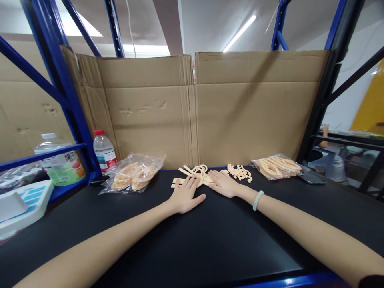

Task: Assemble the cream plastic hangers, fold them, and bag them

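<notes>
Both arms reach forward over a black tabletop. My left hand (185, 195) lies flat with its fingers spread, the fingertips over pale, curved wooden-looking pieces (200, 170). To its right, my right hand (223, 184) also rests flat and open, its fingertips on the same group of pieces and covering part of it. Beside the right hand is a cluster of small curly pale pieces (240, 172). What exactly the pieces form under the fingers is hidden. A beaded bracelet (258, 201) circles the right wrist.
Clear bags of pale pieces lie left (135, 174) and right (275, 167). A phone (313, 177) is at far right. A red-capped bottle (104, 151) stands by the blue rack post (70, 100). Cardboard (255, 108) walls the back. A white-and-blue device (28, 204) sits at left.
</notes>
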`<state>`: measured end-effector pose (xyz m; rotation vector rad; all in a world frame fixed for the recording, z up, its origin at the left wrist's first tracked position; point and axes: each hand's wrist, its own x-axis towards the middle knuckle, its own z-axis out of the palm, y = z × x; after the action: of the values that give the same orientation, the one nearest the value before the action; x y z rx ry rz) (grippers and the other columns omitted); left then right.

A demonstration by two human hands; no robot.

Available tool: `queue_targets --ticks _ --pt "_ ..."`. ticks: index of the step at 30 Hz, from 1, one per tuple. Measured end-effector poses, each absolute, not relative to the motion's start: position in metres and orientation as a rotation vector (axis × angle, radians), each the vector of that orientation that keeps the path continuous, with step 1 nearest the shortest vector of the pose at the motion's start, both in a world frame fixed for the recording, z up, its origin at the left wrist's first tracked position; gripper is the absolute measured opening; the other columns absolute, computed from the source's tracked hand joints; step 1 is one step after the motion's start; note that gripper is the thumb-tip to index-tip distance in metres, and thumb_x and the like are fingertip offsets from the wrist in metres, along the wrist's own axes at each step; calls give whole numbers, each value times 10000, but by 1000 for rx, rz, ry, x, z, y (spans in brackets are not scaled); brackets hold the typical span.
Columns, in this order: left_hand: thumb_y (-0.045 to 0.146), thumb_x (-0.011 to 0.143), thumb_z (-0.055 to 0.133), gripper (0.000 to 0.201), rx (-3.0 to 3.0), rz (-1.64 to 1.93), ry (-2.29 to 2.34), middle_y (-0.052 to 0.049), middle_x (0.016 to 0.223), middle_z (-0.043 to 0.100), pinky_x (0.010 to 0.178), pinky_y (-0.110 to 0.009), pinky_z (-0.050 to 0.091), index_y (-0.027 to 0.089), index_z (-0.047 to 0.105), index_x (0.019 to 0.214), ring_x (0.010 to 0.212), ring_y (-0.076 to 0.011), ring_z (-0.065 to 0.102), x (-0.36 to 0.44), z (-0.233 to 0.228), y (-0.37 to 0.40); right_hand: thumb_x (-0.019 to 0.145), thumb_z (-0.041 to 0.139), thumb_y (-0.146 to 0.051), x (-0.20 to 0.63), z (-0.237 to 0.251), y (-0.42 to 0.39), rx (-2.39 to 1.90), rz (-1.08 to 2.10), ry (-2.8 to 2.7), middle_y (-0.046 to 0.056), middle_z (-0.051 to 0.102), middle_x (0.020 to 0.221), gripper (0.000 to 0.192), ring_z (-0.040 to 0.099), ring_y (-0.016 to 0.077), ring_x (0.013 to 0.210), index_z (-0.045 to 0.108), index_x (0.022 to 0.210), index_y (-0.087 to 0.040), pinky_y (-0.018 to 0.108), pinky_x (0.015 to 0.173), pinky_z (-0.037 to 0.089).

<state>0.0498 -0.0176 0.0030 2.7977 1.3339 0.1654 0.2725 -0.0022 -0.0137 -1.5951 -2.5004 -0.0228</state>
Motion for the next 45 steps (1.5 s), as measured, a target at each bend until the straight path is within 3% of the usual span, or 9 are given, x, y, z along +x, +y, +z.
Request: queue_targets --ticks 7,11,15,20,31,39,45 --pt "599 881 320 766 2761 345 1488 -148 1545 216 1109 -609 59 132 227 1480 1433 -327 138 48 -2 -15 926 209 -604 272 -15 -7 -1604 -32 -2450 165 224 1534 771 151 298 1429 251 1478 -66 502 1138 117" --pt "671 830 370 863 2815 515 1559 -195 1525 255 1105 -614 28 94 257 1461 1420 -351 172 46 -3 4 910 256 -625 272 -15 -10 -1595 -66 -2426 163 234 1533 797 136 306 1430 251 1476 -64 536 1133 94" --pt "771 768 367 951 2856 462 1492 -204 1497 319 1086 -642 -4 102 306 1441 1411 -374 182 45 1 28 909 275 -622 271 -15 -10 -1602 -83 -2436 164 284 1515 768 197 314 1415 300 1463 -91 546 1122 132" --pt "794 778 303 932 2894 315 1344 -176 1470 386 1106 -566 99 124 356 1423 1385 -352 268 46 3 38 930 268 -557 271 -15 -11 -1595 -109 -2470 178 329 1493 709 267 312 1391 332 1447 -77 532 1113 176" --pt "714 855 268 800 2910 313 1375 -205 1350 478 1079 -573 145 119 442 1361 1243 -352 449 31 3 23 940 245 -496 269 -15 -16 -1599 -131 -2514 163 318 1501 659 272 314 1390 323 1456 -94 553 1108 201" --pt "644 901 239 707 2929 319 1366 -160 1417 460 1088 -601 99 164 403 1393 1318 -340 369 20 3 21 941 202 -491 270 -17 -15 -1639 -97 -2499 133 290 1518 644 242 312 1402 298 1471 -140 576 1092 223" --pt "534 939 314 571 3007 538 1335 -149 1359 512 1117 -556 53 146 461 1330 1310 -309 370 18 3 8 932 237 -468 271 -18 -17 -1675 -138 -2439 147 301 1515 629 192 335 1413 320 1458 -133 608 1087 179"
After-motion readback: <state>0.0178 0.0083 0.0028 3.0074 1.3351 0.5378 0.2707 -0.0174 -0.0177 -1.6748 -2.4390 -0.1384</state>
